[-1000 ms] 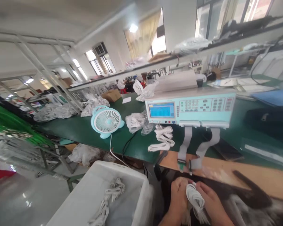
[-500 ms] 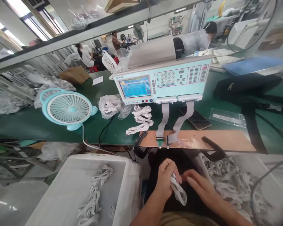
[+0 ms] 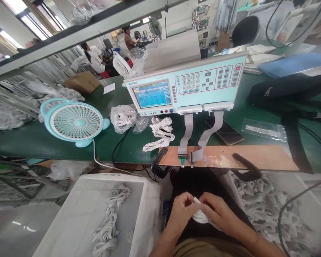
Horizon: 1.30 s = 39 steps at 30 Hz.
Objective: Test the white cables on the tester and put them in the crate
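My left hand (image 3: 182, 210) and my right hand (image 3: 218, 211) meet over my lap, both gripping a coiled white cable (image 3: 199, 215) between them. The cable bundle is mostly hidden by my fingers. Above my hands a brown test board (image 3: 256, 162) lies at the bench edge, joined by two grey ribbon cables (image 3: 200, 137) to a pale blue tester (image 3: 187, 87) with a lit screen. Loose white cable coils (image 3: 160, 134) lie on the green bench (image 3: 29, 141) in front of the tester.
A white bin (image 3: 77, 217) with several cable coils stands at lower left. A heap of white cables (image 3: 264, 207) fills a container at right. A blue desk fan (image 3: 73, 123), bagged cables (image 3: 123, 119), a phone (image 3: 224, 132) and a black bag (image 3: 286, 92) sit on the bench. Other people work behind.
The view has dropped from the room toward the bench and my lap. My hands came closer together around the cable, which now lies bunched between my fingers instead of hanging.
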{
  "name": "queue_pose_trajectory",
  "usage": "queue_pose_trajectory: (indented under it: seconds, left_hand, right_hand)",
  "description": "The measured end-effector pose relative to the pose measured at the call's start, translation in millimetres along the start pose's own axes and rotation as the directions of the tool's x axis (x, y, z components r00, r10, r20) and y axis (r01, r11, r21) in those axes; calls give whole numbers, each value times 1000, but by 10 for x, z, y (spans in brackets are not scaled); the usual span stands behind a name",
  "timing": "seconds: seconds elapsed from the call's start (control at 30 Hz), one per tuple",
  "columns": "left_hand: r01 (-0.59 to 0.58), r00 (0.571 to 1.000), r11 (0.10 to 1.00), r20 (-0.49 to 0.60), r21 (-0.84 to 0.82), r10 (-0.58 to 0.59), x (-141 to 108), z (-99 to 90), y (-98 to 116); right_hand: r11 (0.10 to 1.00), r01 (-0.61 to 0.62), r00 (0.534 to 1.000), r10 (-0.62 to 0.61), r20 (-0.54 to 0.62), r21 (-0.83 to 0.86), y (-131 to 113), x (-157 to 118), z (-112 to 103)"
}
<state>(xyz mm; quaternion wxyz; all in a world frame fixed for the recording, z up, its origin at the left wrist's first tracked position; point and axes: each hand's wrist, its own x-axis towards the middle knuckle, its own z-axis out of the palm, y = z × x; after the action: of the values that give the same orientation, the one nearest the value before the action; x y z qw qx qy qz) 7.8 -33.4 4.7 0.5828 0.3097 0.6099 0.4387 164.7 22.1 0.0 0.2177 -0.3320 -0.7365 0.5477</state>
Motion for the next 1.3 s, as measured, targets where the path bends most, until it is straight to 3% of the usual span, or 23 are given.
queue_pose_trajectory:
  seconds: [0.1,0.23,0.4,0.53,0.67,0.77,0.9,1.03,1.13,1.2,1.3]
  left_hand:
    - [-32,997,991,72,129,23,1,-104,76]
    - [-146,986,929,-29,339,166,90,-154,233]
    - [-291,956,870,92,398,278,116,-134,487]
    - [-321,947,861,104,394,306,136,-176,557]
    - [-155,988,969,4,191,157,257,-203,497]
    - [-72,997,997,-18,-4,71,358,-206,430]
    - [-6,991,983,132,-186,32,440,-254,350]
    - [113,945,922,327,-370,15,474,-352,287]
    - [140,921,875,385,-463,57,478,-393,254]
    - [126,929,865,363,-485,68,476,-379,235]
    - [52,977,887,207,-459,50,471,-310,235]
  right_hand:
    - [984,100,994,-105,-27,-150,12,55,-16]
    - [949,142,964,-197,-177,-281,50,239,-13]
    - [999,53,953,-49,-301,7,48,491,9]
    - [983,4,933,62,-355,183,27,598,46]
    - [957,-28,918,140,-372,290,5,646,72]
    - [941,-30,915,161,-370,336,-10,659,75]
    - [941,-22,919,152,-363,338,-18,654,67]
    - [942,-11,928,134,-348,336,5,643,60]
    - [928,-9,929,146,-340,373,-8,647,46]
    - [916,-13,929,160,-335,400,-55,655,30]
    - [882,-55,924,222,-311,468,-161,667,13]
